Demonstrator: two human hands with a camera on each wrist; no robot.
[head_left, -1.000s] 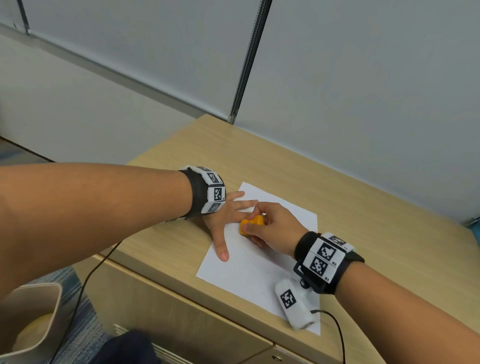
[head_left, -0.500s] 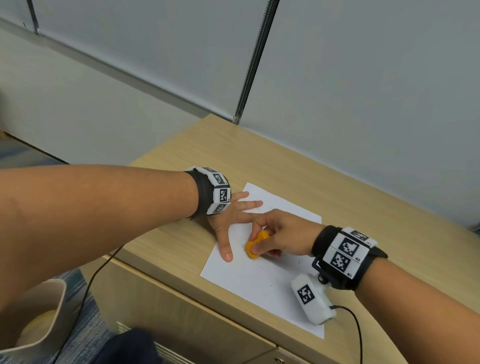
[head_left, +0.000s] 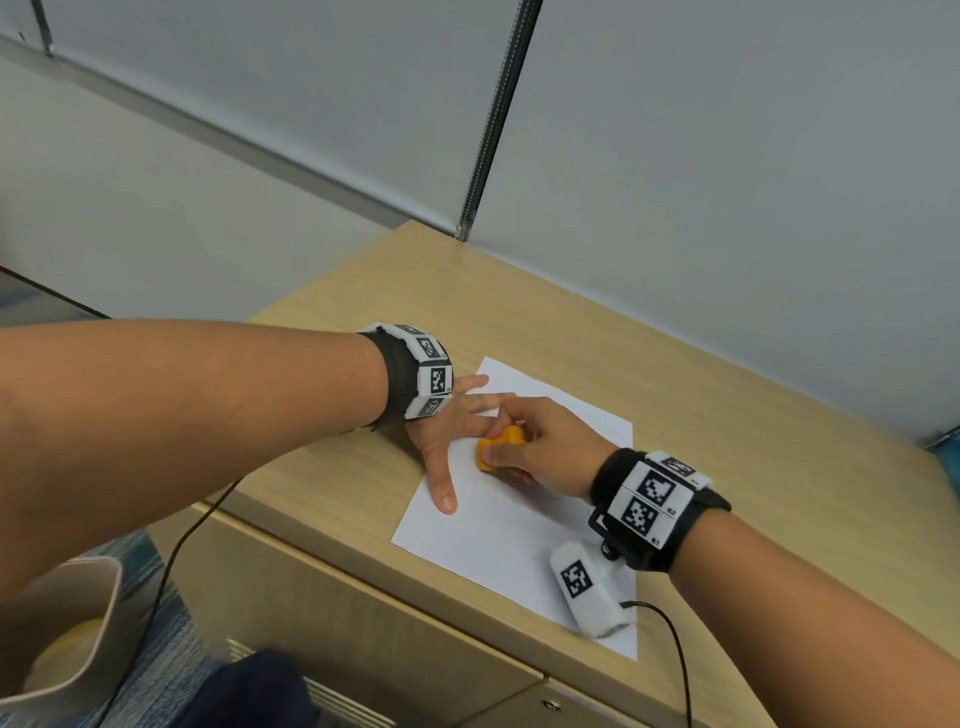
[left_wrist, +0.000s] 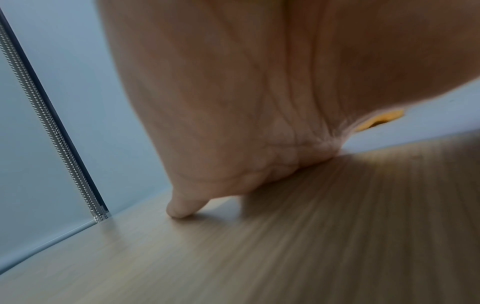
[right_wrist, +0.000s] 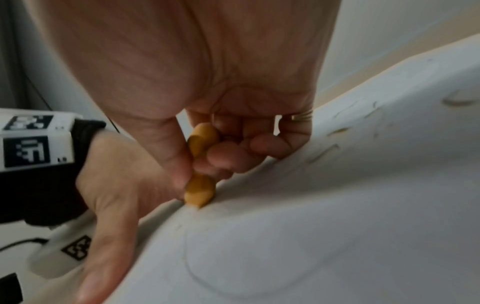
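Note:
A white sheet of paper (head_left: 519, 525) lies on the wooden cabinet top (head_left: 675, 374). My left hand (head_left: 441, 452) lies flat with spread fingers on the sheet's left edge, holding it down. My right hand (head_left: 545, 452) pinches a small orange eraser (head_left: 498, 447) between thumb and fingers. In the right wrist view the eraser (right_wrist: 200, 191) has its tip pressed on the paper (right_wrist: 337, 205), right beside the left hand (right_wrist: 116, 185). Faint pencil marks (right_wrist: 322, 152) show on the sheet. The left wrist view shows the palm (left_wrist: 233, 123) on the wood and a sliver of the eraser (left_wrist: 376, 121).
The right wrist camera (head_left: 587, 592) hangs over the paper's near corner with its black cable trailing. A grey partition wall (head_left: 727, 182) stands behind the cabinet. A beige bin (head_left: 67, 623) sits on the floor at lower left. Drawer fronts (head_left: 363, 649) are below the top.
My right hand slid the eraser toward me on the paper, then back away beside the left fingers. The left hand has stayed flat on the sheet.

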